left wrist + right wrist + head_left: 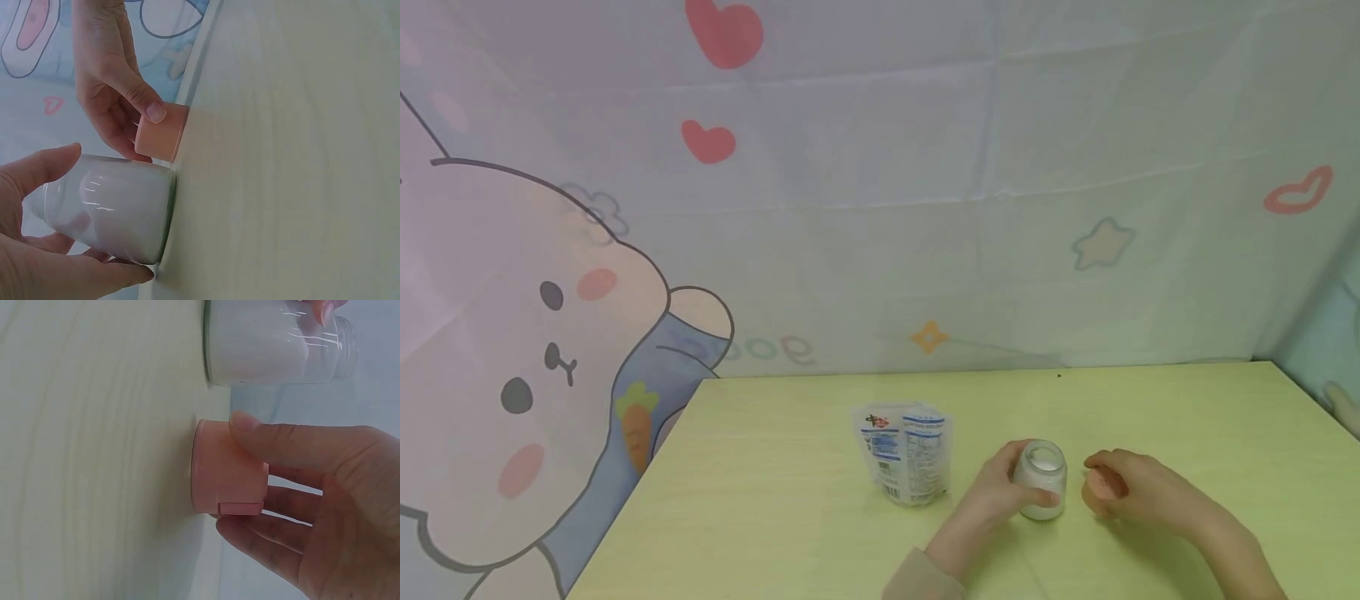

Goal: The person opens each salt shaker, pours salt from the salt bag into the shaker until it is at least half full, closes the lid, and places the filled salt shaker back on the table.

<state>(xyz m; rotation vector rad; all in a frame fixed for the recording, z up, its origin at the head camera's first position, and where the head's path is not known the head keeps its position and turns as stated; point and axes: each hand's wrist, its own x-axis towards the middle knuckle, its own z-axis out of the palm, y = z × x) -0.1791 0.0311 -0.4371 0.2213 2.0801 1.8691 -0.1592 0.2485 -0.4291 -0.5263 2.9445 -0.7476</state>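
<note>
A clear glass jar with white contents stands upright on the table, its mouth uncovered. My left hand holds it from the left side, thumb across the front and fingers behind. Just right of the jar, a pink-orange plastic lid with a small raised tab sits on the table. My right hand grips this lid from above and the right, with the thumb on one side and fingers round the other. In the left wrist view the lid stands close beside the jar.
A translucent plastic pouch with blue printing stands on the light yellow table, left of the jar. Behind the table hangs a cloth backdrop with cartoon prints. A tiny dark speck lies near the table's back edge.
</note>
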